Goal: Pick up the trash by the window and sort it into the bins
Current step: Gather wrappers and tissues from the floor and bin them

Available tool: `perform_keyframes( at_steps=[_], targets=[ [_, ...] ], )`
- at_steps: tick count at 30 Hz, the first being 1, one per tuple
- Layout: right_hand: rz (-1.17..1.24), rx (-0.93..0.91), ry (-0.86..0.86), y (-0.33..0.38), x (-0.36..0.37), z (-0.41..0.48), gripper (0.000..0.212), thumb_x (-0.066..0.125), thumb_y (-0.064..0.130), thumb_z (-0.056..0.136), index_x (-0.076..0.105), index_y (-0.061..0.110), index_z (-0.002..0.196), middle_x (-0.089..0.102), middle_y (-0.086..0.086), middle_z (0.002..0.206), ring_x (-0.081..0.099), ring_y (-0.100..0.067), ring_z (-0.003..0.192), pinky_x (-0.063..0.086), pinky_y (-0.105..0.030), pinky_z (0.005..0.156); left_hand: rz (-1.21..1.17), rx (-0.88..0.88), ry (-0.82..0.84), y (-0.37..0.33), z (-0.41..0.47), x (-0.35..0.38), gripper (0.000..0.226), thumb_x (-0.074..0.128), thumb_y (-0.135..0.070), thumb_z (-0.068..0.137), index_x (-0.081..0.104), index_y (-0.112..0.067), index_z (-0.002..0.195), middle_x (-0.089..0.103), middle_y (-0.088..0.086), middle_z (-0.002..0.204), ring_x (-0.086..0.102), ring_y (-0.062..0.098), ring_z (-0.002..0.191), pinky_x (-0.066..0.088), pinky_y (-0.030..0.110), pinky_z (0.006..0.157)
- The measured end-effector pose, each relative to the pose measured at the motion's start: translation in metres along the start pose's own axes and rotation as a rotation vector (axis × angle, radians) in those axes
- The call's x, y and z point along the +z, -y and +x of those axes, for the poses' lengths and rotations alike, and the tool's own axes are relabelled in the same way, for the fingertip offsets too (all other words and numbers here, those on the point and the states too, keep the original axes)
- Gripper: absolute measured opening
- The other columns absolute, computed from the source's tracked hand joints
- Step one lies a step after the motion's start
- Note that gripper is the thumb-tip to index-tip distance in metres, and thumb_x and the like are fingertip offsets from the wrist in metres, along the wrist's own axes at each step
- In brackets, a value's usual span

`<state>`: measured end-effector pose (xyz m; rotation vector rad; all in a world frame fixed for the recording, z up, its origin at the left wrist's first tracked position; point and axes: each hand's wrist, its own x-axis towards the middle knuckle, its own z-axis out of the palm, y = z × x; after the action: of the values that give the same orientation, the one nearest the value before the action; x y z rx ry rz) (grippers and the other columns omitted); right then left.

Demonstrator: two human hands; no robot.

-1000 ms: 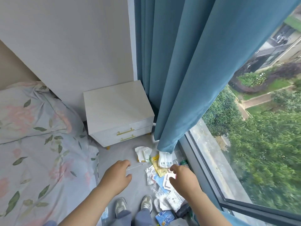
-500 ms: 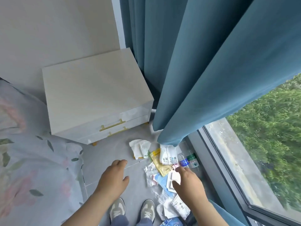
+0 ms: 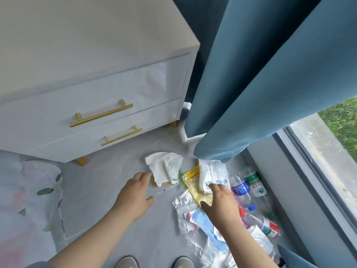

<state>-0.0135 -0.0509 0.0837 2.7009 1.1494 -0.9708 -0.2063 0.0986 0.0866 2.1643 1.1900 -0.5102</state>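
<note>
Trash lies scattered on the grey floor by the window. A crumpled white tissue (image 3: 166, 167) sits farthest left, with my left hand (image 3: 135, 196) just below it, fingers extended and fingertips at its edge. A yellow packet (image 3: 195, 188) and a white printed wrapper (image 3: 210, 175) lie in the middle. My right hand (image 3: 222, 206) hovers over them, fingers spread, fingertips touching the white wrapper. Clear plastic bottles (image 3: 249, 186) lie toward the window. A blue wrapper (image 3: 204, 223) and clear plastic bags (image 3: 183, 202) lie nearer my feet.
A white nightstand (image 3: 92, 89) with two gold-handled drawers stands at the left. A blue curtain (image 3: 251, 93) hangs over the far end of the trash. The window sill (image 3: 313, 171) runs along the right. Floral bedding (image 3: 23, 209) is at lower left. No bins are in view.
The view has dropped much closer to the floor. Both hands have reached forward: the left up to the tissue, the right onto the white wrapper.
</note>
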Motion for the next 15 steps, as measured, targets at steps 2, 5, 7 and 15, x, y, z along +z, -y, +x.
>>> perform_keyframes(
  at_steps=[2,5,7,15],
  targets=[
    [-0.008,0.007,-0.016,-0.007,0.023,0.023,0.057,0.06,0.042,0.086,0.043,0.019,0.135,0.048,-0.002,0.132,0.048,-0.022,0.12,0.04,-0.029,0.096,0.001,0.039,-0.006,0.008,0.028,0.021,0.07,0.059,-0.036,0.086,0.026,-0.02,0.145,0.032,-0.001,0.145,0.044,0.023,0.124,0.042,0.03,0.099],
    [-0.01,0.025,-0.069,-0.019,0.056,0.057,0.06,0.063,0.041,0.082,0.044,0.018,0.134,0.047,-0.004,0.134,0.048,-0.025,0.118,0.043,-0.031,0.094,0.03,0.123,-0.022,0.016,0.07,0.05,0.076,0.059,-0.04,0.084,0.021,-0.022,0.148,0.025,-0.003,0.15,0.038,0.022,0.13,0.04,0.029,0.102],
    [0.005,0.033,-0.111,-0.026,0.077,0.078,0.063,0.064,0.04,0.079,0.044,0.018,0.135,0.044,-0.006,0.137,0.047,-0.027,0.12,0.043,-0.034,0.096,0.069,0.181,-0.041,0.02,0.096,0.066,0.08,0.059,-0.042,0.084,0.017,-0.021,0.15,0.019,-0.001,0.154,0.032,0.022,0.136,0.035,0.029,0.107],
    [0.019,-0.032,-0.271,-0.045,0.137,0.128,0.083,0.063,0.058,0.072,0.036,0.02,0.14,0.035,-0.007,0.146,0.037,-0.03,0.132,0.039,-0.041,0.104,0.171,0.283,-0.102,0.039,0.167,0.118,0.102,0.066,-0.054,0.074,0.005,-0.03,0.151,-0.002,0.0,0.159,0.006,0.024,0.147,0.016,0.032,0.118]
  ],
)
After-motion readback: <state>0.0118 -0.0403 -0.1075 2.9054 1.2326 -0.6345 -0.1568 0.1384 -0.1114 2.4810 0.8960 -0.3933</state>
